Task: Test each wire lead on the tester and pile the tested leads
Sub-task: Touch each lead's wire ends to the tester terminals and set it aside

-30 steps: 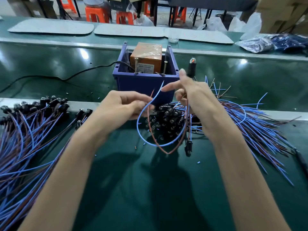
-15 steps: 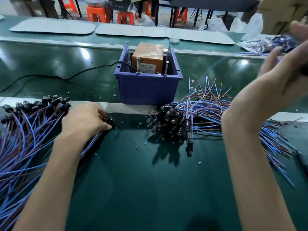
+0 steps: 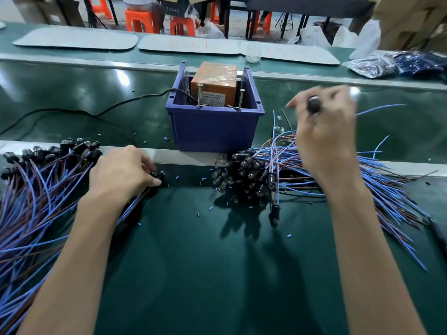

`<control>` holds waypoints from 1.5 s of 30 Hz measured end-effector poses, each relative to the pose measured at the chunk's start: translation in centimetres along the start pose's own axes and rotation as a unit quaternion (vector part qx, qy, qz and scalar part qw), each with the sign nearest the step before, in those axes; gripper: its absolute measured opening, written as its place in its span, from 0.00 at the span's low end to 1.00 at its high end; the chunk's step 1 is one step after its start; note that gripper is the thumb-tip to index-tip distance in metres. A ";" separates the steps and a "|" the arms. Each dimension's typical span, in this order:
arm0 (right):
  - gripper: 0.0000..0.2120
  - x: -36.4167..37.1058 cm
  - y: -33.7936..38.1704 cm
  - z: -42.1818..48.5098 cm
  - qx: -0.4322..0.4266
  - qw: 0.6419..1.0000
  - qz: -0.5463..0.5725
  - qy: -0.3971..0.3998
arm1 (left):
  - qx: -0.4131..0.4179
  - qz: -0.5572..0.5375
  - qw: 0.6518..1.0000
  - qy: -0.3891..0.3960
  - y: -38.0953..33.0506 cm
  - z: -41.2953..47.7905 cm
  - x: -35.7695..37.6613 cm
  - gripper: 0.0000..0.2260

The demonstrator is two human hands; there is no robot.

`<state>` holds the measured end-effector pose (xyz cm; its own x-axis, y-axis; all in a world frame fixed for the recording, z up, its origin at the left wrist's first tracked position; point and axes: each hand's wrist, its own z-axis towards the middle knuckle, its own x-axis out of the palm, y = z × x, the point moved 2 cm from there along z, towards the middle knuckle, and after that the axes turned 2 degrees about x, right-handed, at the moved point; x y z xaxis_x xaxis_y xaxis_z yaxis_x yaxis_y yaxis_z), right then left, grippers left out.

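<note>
Plainly each lead is light and limp. Its thin blue and brown wires flop and tangle, and they end in a hard black socket. That socket looks the surest place to take hold, since a tugged wire would likely snag its neighbours. The right hand [image 3: 324, 131] is blurred, at centre right of the frame, just right of the blue bin [image 3: 212, 131] that holds the orange tester [image 3: 214, 81]. Its fingers are closed round the socket of a fresh lead [image 3: 314, 104], above the untested heap [image 3: 302, 175]. The left hand [image 3: 123, 172], at left centre, pinches the socket of a tested lead [image 3: 158, 175] at the right edge of the tested pile [image 3: 36, 189]. Half a second ago the right hand was at the upper right edge. It has since dropped toward the tester, while the left hand has barely shifted.
</note>
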<state>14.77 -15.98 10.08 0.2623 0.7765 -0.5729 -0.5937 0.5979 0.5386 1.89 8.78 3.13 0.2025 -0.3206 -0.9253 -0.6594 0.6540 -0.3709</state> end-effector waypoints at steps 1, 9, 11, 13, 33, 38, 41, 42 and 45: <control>0.11 0.7 -0.3 -0.2 0.016 0.994 -0.039 0.101 | 0.000 -0.002 1.000 -0.001 0.0 0.0 0.0 0.10; 0.21 2.0 -1.4 -1.6 0.050 0.914 -0.128 0.382 | -0.005 -0.012 0.999 -0.040 -0.1 -0.4 -0.9 0.09; 0.22 1.9 -1.4 -1.7 0.055 0.910 -0.131 0.390 | 0.009 -0.020 0.998 -0.065 -0.4 -0.6 -1.2 0.09; 0.23 1.8 -1.4 -1.7 0.058 0.911 -0.129 0.388 | 0.031 -0.039 0.995 -0.087 -1.0 -0.9 -1.7 0.08; 0.03 1.3 4.3 -3.4 -0.035 0.855 0.205 0.476 | 0.347 -0.438 0.829 -0.033 -10.4 -8.6 -5.1 0.11; 0.11 1.2 4.1 -2.6 -0.001 0.879 0.317 0.356 | 0.295 -0.532 0.794 -0.021 -11.1 -8.8 -4.6 0.12; 0.09 0.8 3.1 -1.6 0.074 0.882 0.392 0.252 | 0.210 -0.570 0.792 0.055 -10.7 -7.9 -4.3 0.16; 0.10 0.6 3.0 -1.4 0.083 0.878 0.413 0.227 | 0.192 -0.568 0.792 0.114 -10.7 -7.7 -4.0 0.17; 0.18 -0.2 3.3 -1.4 0.102 0.854 0.464 0.213 | 0.145 -0.546 0.792 0.230 -11.1 -7.8 -3.1 0.19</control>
<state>11.72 -14.47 11.14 -0.5754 0.8178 0.0089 -0.2401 -0.1793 0.9540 2.98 -2.81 10.73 0.2086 -0.9761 0.0616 -0.0643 -0.0765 -0.9950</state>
